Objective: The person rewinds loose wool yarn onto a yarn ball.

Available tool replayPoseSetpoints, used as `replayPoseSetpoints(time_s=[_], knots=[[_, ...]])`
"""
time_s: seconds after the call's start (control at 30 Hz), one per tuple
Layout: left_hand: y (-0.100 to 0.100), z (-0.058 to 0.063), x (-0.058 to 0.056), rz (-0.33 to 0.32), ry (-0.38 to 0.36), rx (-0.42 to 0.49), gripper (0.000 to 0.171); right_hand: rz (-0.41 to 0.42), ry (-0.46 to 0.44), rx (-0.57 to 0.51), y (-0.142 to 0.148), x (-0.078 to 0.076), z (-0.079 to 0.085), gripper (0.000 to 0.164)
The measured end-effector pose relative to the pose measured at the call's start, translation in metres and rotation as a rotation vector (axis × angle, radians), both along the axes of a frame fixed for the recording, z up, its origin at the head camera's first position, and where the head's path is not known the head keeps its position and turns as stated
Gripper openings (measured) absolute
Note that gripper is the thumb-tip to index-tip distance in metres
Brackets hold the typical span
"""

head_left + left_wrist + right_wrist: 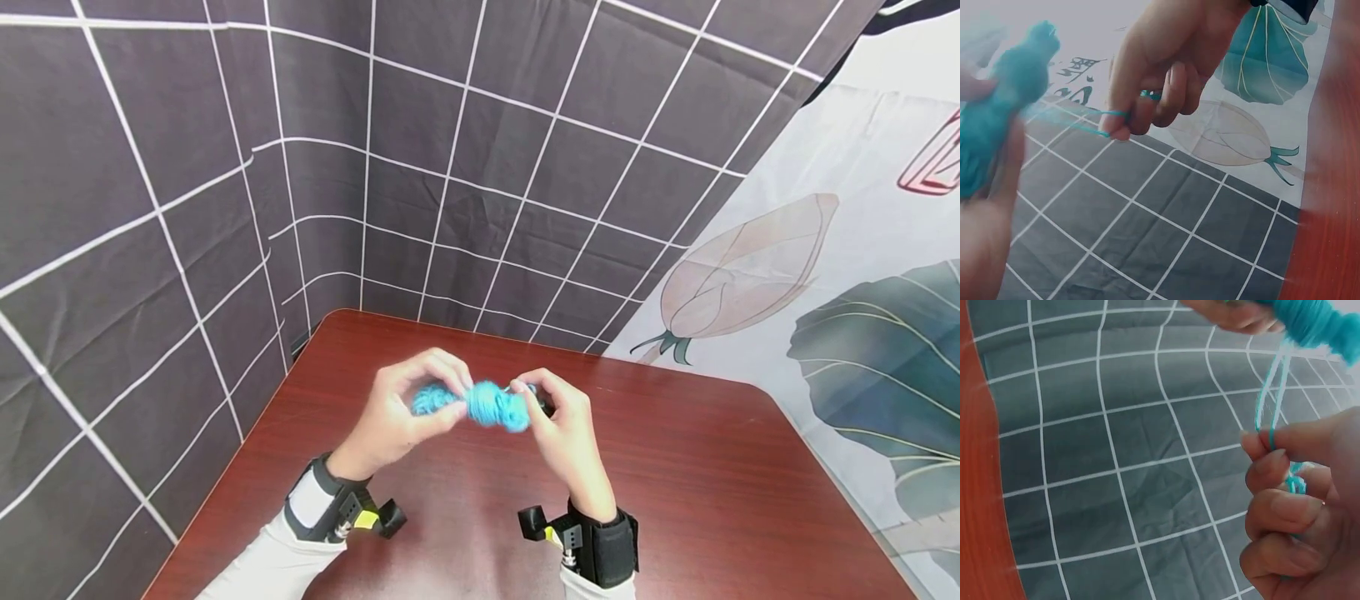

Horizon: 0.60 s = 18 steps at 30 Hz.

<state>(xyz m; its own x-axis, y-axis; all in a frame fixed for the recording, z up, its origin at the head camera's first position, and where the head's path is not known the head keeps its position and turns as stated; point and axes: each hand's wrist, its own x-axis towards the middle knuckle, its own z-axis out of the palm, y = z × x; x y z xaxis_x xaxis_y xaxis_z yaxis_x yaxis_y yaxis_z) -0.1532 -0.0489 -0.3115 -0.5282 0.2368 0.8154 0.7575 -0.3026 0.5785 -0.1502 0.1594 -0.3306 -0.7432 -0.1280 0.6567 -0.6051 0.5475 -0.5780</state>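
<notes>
A bundle of bright blue yarn [489, 404], wound tight around its middle, is held above the table. My left hand [397, 410] grips one end between thumb and fingers. In the left wrist view the yarn bundle [1022, 78] tilts upward, slightly blurred, with its rounded end free. My right hand [561, 421] pinches a doubled strand of the same yarn between thumb and index finger. As the right wrist view shows, the strand [1279, 381] runs taut from the bundle's wound middle to the right hand [1300, 506], and a bit of yarn shows inside its curled fingers.
Below the hands lies a reddish-brown wooden table [697, 467]. A dark grey cloth with a white grid [510, 142] hangs behind and to the left. On the right hangs a white cloth with a painted flower bud and leaf [750, 267].
</notes>
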Motion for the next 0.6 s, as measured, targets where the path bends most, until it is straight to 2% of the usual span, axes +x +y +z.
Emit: replayPoseSetpoints(time_s=[0.13,0.27,0.4,0.47,0.53,0.6], knots=[[-0.002,-0.011,-0.011,0.192,-0.094,0.148,0.019,0.066,-0.076,0.021,-0.002,0.003,0.001,0.009],[-0.003,-0.020,-0.019,0.372,-0.145,0.163,0.018,0.147,-0.148,0.045,-0.002,0.007,0.003,0.012],[-0.002,-0.025,-0.023,0.541,-0.092,0.038,0.017,0.200,-0.186,0.036,-0.002,0.012,0.007,0.011],[-0.001,-0.025,-0.023,0.599,-0.060,-0.049,0.016,0.209,-0.179,0.001,-0.002,0.014,0.010,0.008],[0.001,-0.024,-0.021,0.612,-0.038,-0.141,0.015,0.210,-0.149,-0.050,-0.002,0.016,0.011,0.005],[0.003,-0.020,-0.016,0.567,-0.026,-0.230,0.015,0.216,-0.101,-0.117,-0.003,0.016,0.013,0.005]])
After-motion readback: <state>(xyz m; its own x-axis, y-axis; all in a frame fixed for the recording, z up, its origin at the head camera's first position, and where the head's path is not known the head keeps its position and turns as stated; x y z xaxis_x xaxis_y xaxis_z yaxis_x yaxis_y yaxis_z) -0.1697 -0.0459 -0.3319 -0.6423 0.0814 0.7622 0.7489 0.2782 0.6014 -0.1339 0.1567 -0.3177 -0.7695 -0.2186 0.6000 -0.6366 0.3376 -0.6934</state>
